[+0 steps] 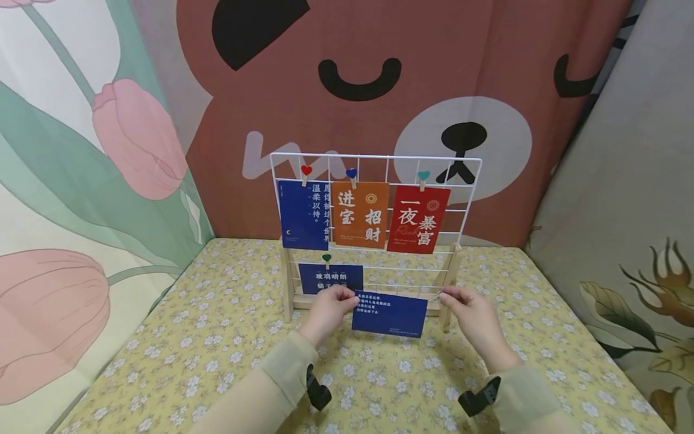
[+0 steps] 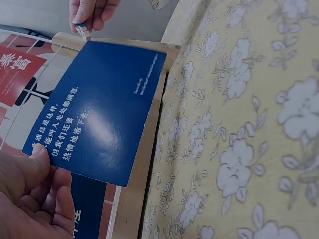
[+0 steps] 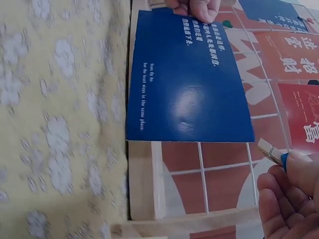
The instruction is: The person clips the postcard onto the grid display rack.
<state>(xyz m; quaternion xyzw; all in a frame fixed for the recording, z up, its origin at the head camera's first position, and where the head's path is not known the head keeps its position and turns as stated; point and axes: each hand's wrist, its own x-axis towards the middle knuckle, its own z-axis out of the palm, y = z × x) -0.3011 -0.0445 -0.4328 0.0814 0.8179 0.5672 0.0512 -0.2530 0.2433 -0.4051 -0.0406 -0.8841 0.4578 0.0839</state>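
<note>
A blue card with white lettering (image 1: 389, 314) is pinched at its left edge between the thumb and fingers of my left hand (image 1: 332, 310). It hangs in front of the lower part of a white wire grid rack (image 1: 401, 269). My right hand (image 1: 477, 319) pinches a small wooden clothespin (image 3: 271, 151) with a blue end, close to the card's upper right corner. Behind the held card, another blue card (image 1: 331, 274) hangs by a clothespin with a green heart (image 1: 326, 258), partly covered by my left hand.
Along the rack's upper row hang a blue card (image 1: 305, 217), an orange card (image 1: 360, 211) and a red card (image 1: 418, 217), each under a heart clothespin. Wooden feet (image 1: 288, 286) support the rack on a flowered tablecloth (image 1: 217, 337). A bear-print curtain (image 1: 347, 120) hangs behind.
</note>
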